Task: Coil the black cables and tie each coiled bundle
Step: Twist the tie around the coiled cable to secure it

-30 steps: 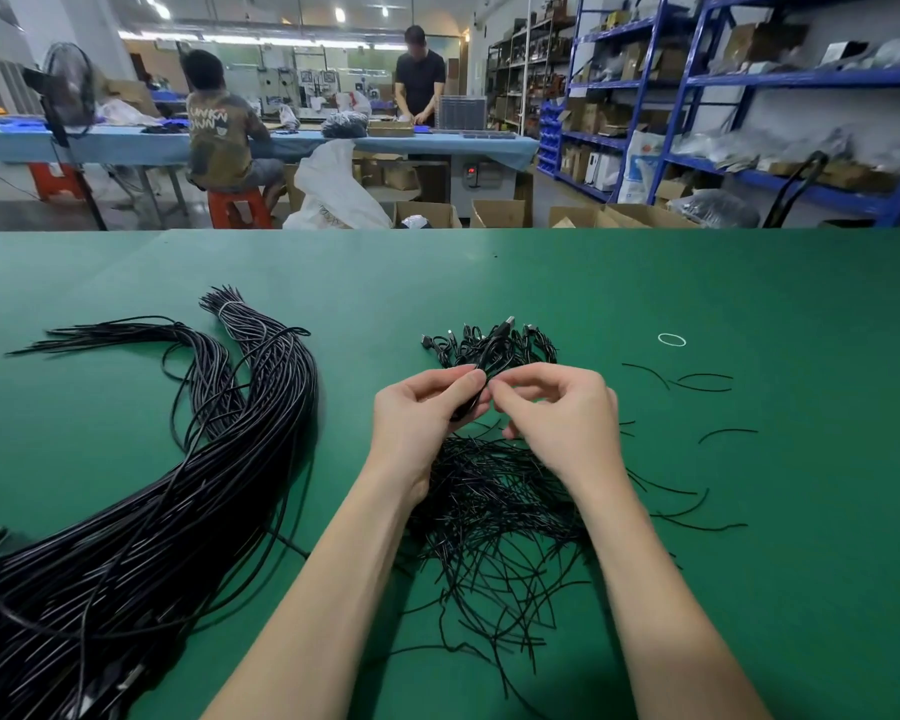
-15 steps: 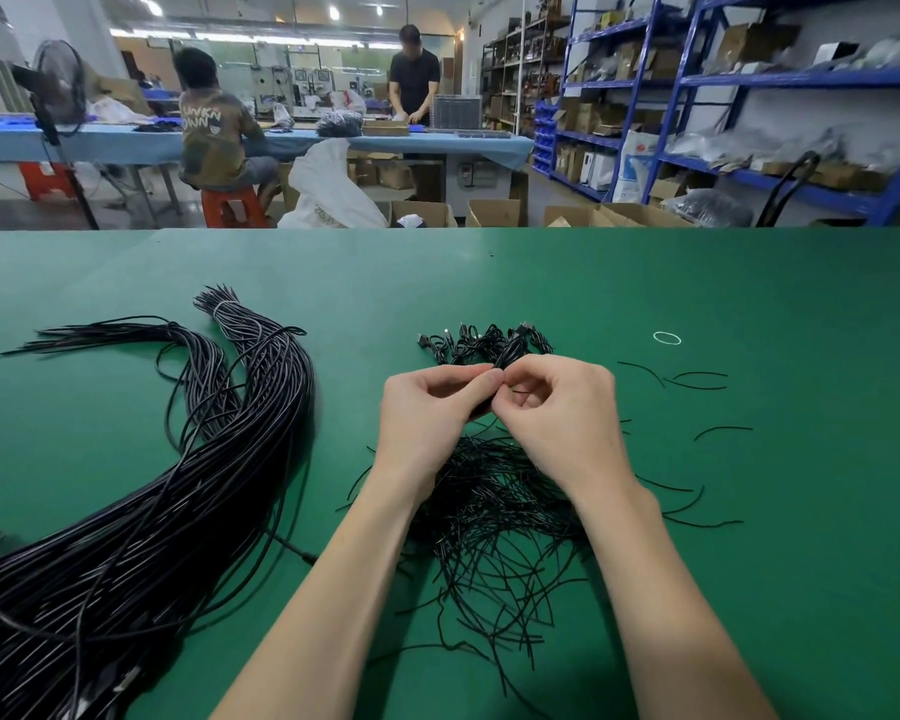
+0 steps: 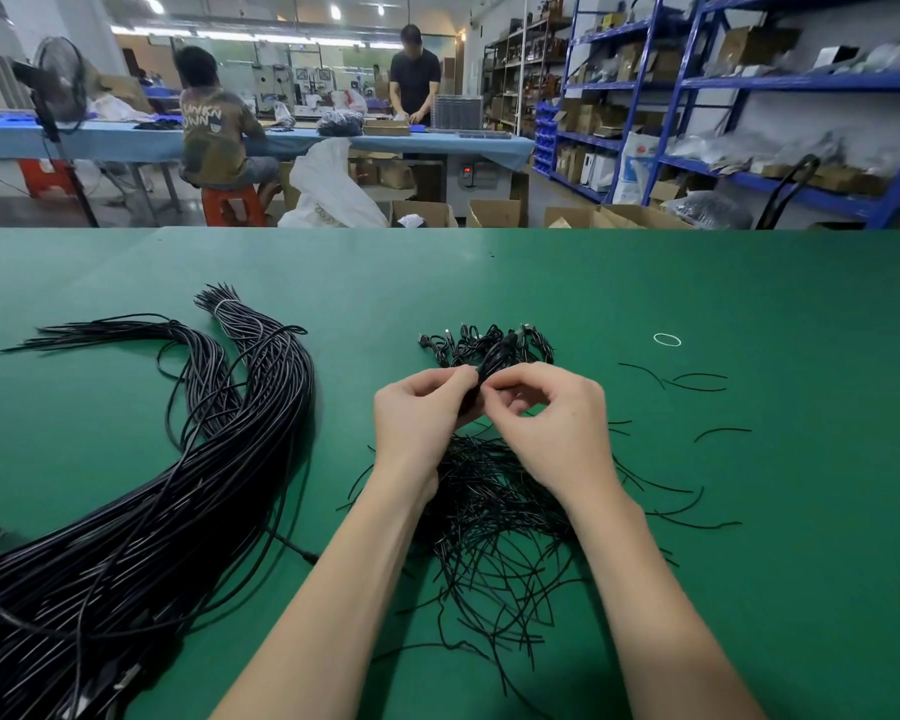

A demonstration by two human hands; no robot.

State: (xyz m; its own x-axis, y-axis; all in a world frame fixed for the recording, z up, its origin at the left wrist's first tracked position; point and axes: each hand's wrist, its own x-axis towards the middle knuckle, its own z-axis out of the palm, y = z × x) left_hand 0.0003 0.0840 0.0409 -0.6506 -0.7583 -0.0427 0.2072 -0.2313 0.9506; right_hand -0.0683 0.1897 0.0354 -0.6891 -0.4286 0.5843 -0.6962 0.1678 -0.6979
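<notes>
Both hands, left hand [image 3: 417,413] and right hand [image 3: 552,423], pinch one coiled bundle [image 3: 494,356]. Tie wires [image 3: 494,517] sprawl right under it. Big cable heap [image 3: 178,459] sits left of it, rubber band [image 3: 667,339] off to its right.

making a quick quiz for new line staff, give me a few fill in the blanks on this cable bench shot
1. Both hands pinch a small coiled cable bundle over the ____ table.
2. The big heap of long black cables lies on the person's ____ side.
3. A white rubber band lies beyond the ____ hand.

Missing words: green; left; right
</notes>
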